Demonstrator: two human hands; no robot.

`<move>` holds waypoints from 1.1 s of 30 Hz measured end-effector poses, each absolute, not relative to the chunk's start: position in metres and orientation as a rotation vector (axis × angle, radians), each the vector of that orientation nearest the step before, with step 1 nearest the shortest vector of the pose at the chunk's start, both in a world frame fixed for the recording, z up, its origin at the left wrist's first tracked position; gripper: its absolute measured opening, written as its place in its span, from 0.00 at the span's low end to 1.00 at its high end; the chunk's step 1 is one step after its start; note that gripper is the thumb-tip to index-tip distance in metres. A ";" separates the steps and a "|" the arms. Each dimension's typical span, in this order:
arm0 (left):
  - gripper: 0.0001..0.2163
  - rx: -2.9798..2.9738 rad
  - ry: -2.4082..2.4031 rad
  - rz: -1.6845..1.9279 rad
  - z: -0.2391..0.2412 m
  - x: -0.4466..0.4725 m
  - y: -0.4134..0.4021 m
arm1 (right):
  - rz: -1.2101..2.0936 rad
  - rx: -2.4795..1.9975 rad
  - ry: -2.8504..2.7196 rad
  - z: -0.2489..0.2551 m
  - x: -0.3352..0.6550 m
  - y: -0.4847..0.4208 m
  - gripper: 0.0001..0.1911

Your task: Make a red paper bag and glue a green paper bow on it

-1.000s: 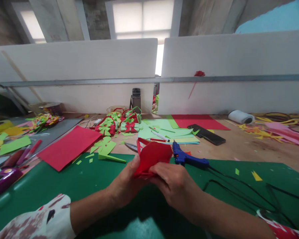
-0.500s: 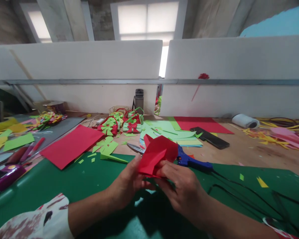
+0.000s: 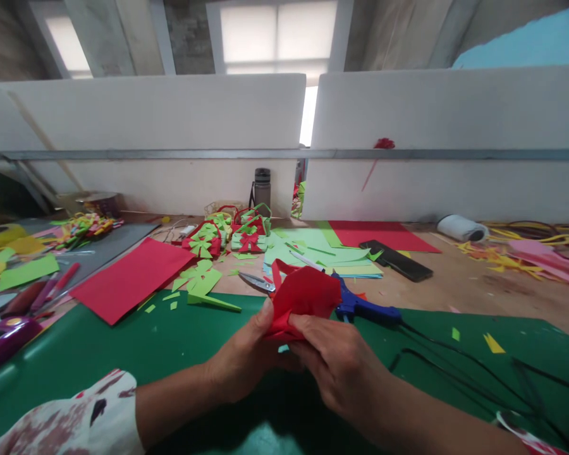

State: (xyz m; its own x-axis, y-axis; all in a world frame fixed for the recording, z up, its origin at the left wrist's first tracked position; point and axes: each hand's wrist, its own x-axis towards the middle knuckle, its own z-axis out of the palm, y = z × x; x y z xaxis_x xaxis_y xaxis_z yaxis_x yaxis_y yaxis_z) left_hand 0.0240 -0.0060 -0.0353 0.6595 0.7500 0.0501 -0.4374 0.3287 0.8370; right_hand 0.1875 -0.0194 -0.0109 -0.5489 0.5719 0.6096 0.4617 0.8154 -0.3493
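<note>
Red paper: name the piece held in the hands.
The folded red piece, between the left hand and right hand; the left sheet and the back sheet lie flat, untouched.

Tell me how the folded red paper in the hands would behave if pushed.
The folded red paper is probably light, since it looks like thin sheet. Its visible folds may lend some stiffness, yet those thin edges suggest it would dent under firm pressure.

The hands [image 3: 336, 355] block the lower part of the red paper piece [image 3: 309, 292], so can't tell the folds. Silver scissors [image 3: 256, 282] run behind it, handles hidden. Way left of it, some purple gadget [image 3: 10, 341] gets chopped by the frame edge.
</note>
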 end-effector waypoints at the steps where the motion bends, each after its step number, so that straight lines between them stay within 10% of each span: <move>1: 0.29 0.991 0.398 0.828 -0.035 0.023 -0.005 | 0.184 -0.769 -2.246 -0.010 0.188 -0.019 0.08; 11: 0.11 1.414 0.736 0.944 -0.013 0.018 -0.003 | 0.082 -0.901 -2.294 -0.010 0.192 -0.012 0.10; 20: 0.16 1.221 0.813 1.020 -0.013 0.017 -0.001 | -0.391 -0.785 -2.253 0.003 0.202 -0.009 0.10; 33: 0.11 0.935 0.918 1.076 -0.018 0.016 0.002 | -0.250 -0.912 -2.049 0.016 0.209 0.005 0.14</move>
State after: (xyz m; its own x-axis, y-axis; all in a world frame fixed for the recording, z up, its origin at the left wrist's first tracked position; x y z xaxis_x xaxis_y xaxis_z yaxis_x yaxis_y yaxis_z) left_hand 0.0164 0.0021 -0.0179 0.2182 0.9653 -0.1437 -0.2940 0.2055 0.9334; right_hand 0.2089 0.0048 0.0157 -0.3665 0.5135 0.7758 0.6849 0.7133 -0.1486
